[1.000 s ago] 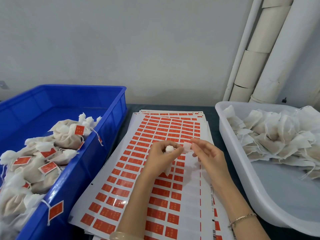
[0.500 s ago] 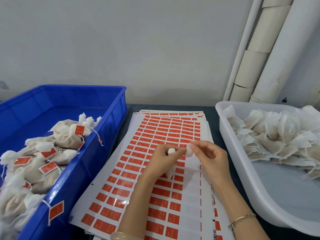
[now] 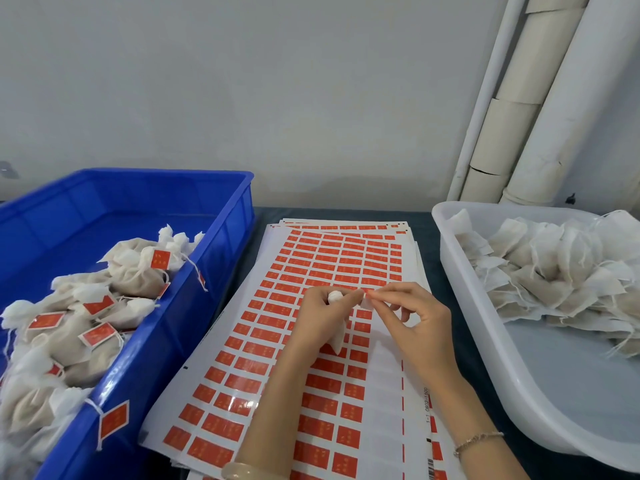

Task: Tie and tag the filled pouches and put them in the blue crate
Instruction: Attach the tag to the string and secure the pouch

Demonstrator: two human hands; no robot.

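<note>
My left hand (image 3: 323,315) grips a small white pouch (image 3: 336,336) by its gathered neck; the neck's tuft pokes out above my fist and the body hangs below it. My right hand (image 3: 410,318) pinches a small red tag sticker (image 3: 366,299) against the pouch's string, fingertip to fingertip with my left thumb. Both hands hover over the stack of red sticker sheets (image 3: 311,271). The blue crate (image 3: 228,216) at the left holds several tied, tagged pouches (image 3: 135,271).
A white tub (image 3: 460,271) at the right holds a pile of untied filled pouches (image 3: 561,268). One tag (image 3: 113,419) hangs over the crate's near rim. White pipes (image 3: 540,98) run down the wall at the back right. The table is dark.
My right hand has moved left until its fingertips meet my left thumb, bringing the sticker to the pouch. My left hand has stayed nearly still.
</note>
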